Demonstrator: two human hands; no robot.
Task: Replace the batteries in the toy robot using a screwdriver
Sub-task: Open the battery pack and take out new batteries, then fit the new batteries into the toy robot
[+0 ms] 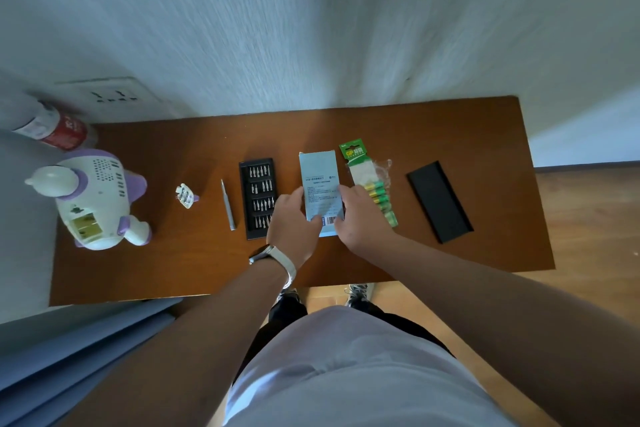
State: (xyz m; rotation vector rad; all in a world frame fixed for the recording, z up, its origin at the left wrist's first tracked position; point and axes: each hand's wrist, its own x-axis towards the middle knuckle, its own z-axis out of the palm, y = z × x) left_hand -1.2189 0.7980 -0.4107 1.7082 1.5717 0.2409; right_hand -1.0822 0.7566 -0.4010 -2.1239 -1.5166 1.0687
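Mid-task view. The toy robot [98,198] lies at the left end of the table [485,135], its battery bay uncovered. The detached battery cover [187,197] rests beside it, so unscrewing appears done. Something yellow shows in the bay; whether these are old or new cells cannot be told. The screwdriver [228,205] lies idle next to the bit tray [259,198]. The left hand [294,218] and right hand [360,215] grip the near end of a pale blue box [319,180]. The battery pack [372,184], wrapper torn, lies just right. Probably remaining: cell exchange, cover refitting.
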